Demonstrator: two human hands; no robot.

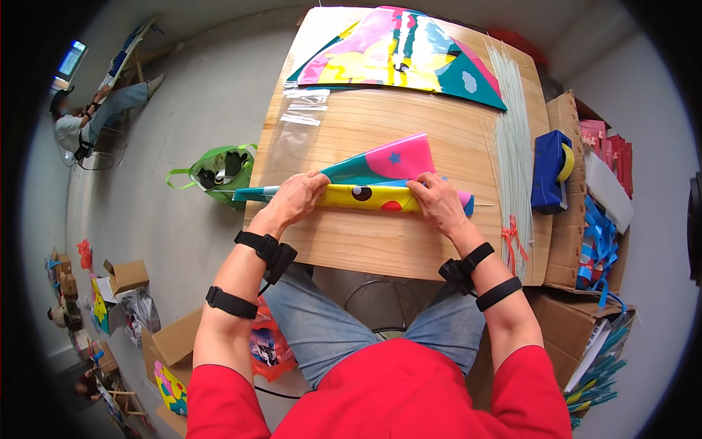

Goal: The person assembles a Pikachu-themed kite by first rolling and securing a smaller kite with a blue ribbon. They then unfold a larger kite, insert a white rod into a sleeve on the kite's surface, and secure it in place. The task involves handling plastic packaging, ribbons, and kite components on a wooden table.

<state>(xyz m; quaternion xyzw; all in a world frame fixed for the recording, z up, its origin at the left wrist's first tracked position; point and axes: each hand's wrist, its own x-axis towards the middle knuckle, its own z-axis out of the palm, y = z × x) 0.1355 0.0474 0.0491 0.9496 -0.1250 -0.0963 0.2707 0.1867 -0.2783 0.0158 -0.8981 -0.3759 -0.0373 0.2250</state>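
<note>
The left hand (296, 196) has its fingers bent down and drawn together on a folded glossy plastic sheet printed in yellow, teal and pink (333, 196), gripping it left of centre. The right hand (439, 203) holds the same folded sheet toward its right end, fingers curled and thumb close in, with little gap showing. The sheet lies crosswise near the front of the table, folded into a long narrow band; its yellow face carries a black-and-white eye and a round red spot, and a stiff flap, teal and pink with a blue star, fans out beyond it. A thin pale rod (484, 204) sticks out past the right end.

Beneath is a pale wooden tabletop with fine straight grain (387, 249). At its far edge lie shiny, light-catching sheets with similar pictures (395, 62), and clear, crinkled plastic film (301, 121) near the left edge. To the right runs a long bundle of slender whitish rods (514, 146), with a red ribbon (510, 235) at the near end. Beside it stands a blue tape dispenser with a yellow roll (548, 175). Beyond, an open brown cardboard box (561, 124) holds red packets (621, 157); any lettering on them is too small to read.
</note>
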